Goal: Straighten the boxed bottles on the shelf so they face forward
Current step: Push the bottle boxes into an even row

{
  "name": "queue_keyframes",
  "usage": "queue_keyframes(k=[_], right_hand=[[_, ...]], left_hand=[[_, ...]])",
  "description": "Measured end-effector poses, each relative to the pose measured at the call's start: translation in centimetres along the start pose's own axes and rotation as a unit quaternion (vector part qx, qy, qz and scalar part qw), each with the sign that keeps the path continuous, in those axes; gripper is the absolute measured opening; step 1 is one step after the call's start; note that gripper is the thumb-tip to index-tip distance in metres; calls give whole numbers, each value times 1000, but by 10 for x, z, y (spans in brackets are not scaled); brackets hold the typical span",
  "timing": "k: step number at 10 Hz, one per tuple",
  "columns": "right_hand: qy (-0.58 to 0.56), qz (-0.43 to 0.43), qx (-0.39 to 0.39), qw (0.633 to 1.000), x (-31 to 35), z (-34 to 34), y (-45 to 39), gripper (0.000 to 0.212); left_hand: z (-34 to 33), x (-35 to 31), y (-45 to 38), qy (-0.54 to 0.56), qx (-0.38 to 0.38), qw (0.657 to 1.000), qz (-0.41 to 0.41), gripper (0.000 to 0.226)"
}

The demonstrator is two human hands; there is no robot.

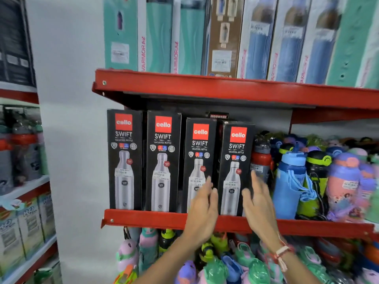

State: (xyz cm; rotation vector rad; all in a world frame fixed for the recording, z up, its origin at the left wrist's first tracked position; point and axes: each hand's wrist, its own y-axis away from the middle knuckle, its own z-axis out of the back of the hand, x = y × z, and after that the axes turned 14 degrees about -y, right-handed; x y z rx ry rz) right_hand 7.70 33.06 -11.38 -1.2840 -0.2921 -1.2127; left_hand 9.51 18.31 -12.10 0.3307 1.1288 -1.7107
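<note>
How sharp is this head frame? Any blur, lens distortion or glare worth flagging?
Head view: the four black boxes in the centre read sharply; both the left hand and right hand show slight motion blur; the loose bottles at right and the side rack at left smear toward the edges; the red shelf edge bows from the wide-angle lens; lighting is even, with no strong glare.

Red-and-white wristband [282, 253], bare forearms

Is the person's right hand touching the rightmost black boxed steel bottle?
Cannot tell. In the head view the right hand overlaps the rightmost black box edge, open and blurred.
</note>
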Motion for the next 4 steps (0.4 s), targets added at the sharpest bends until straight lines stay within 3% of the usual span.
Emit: queue_keyframes(k=[1,2,3,4], right_hand=[[74,217,-88,969,68,12,-20,57],[254,351,-193,880,134,34,-41,63],[344,396,-226,821,171,42,-53,71],[348,395,-209,824,184,46,-51,77]], left_hand=[[69,-31,-16,-68,-143,980,-119,52],[136,-54,-46,-249,-312,889,-225,54],[186,-57,-64,-405,-393,798,-212,66],[208,-47,-61,-485,-385,760,-199,75]])
